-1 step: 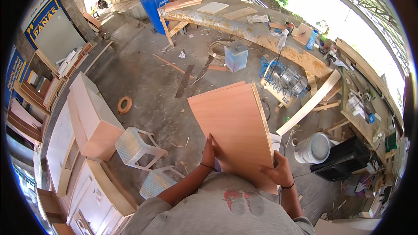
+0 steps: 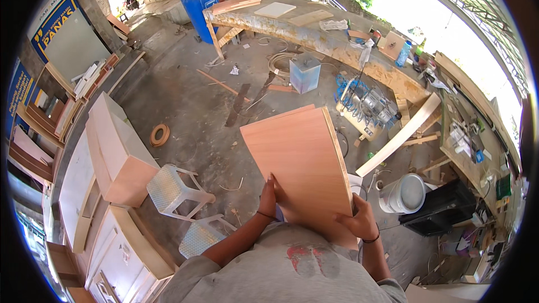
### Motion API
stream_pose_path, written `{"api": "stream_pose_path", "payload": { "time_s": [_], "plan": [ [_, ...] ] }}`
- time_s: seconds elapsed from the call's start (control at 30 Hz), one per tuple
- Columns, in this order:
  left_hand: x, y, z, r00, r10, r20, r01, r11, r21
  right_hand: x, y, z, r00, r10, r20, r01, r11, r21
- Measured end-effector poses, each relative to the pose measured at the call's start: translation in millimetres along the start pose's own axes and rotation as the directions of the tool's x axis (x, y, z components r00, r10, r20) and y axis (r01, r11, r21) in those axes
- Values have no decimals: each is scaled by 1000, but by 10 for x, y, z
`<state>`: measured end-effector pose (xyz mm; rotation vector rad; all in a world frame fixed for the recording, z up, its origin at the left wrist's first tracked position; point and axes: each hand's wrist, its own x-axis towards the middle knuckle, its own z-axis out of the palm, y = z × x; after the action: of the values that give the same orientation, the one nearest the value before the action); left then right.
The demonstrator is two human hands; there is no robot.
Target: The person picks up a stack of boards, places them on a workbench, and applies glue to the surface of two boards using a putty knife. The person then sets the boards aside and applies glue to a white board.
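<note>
A stack of what looks like two wood-grain panels (image 2: 297, 163) is held up tilted in front of my body. At the top, the edge of the rear panel shows behind the front one. My left hand (image 2: 268, 197) is closed on the left edge, with its thumb toward the front face and its other fingers largely hidden. On the opposite side, my right hand (image 2: 362, 221) grips the right edge, the thumb lying on the face and the fingers behind it.
Two plastic stools (image 2: 178, 191) stand to the left, near a long pinkish cabinet box (image 2: 120, 151). Right of me are a white bucket (image 2: 409, 193), a black case-like object (image 2: 441, 207) and an air compressor (image 2: 368, 106). A cluttered workbench (image 2: 337, 45) curves along the far side.
</note>
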<state>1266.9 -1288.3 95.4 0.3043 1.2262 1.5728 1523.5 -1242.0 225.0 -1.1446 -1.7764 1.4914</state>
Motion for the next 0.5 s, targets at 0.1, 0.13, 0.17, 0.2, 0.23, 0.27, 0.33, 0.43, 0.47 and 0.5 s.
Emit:
{"api": "stream_pose_path", "payload": {
  "time_s": [0.1,0.13,0.17,0.2,0.23,0.27,0.33,0.43,0.47,0.5],
  "plan": [
    [604,184,-57,996,-44,73,52,993,-106,773,-79,-24,996,26,80,-15,991,-133],
    [808,214,-104,993,-75,93,90,981,-172,1023,-215,29,994,48,100,-28,981,-193],
    [999,233,-170,995,-45,90,61,980,-188,1287,-302,82,991,71,117,-40,967,-252],
    [1216,249,-238,995,-15,101,35,979,-201,1555,-322,126,988,62,143,-18,956,-293],
    [1445,295,-328,994,14,112,10,977,-215,1831,-352,202,984,54,168,5,942,-335],
    [1682,348,-415,993,24,115,3,972,-233,2110,-394,283,980,48,193,29,927,-375],
    [2133,576,-504,992,43,115,-9,960,-279,2680,-621,451,974,17,225,77,913,-401],
    [2700,1049,-575,1000,13,-7,-15,946,-323,3525,-811,682,950,-96,296,225,868,-442],
    [2882,1231,-595,999,36,10,-31,957,-288,3795,-936,725,944,-95,315,240,856,-459],
    [3007,1402,-656,999,49,17,-44,968,-246,4031,-1028,782,936,-87,340,248,850,-465]
  ]
}}
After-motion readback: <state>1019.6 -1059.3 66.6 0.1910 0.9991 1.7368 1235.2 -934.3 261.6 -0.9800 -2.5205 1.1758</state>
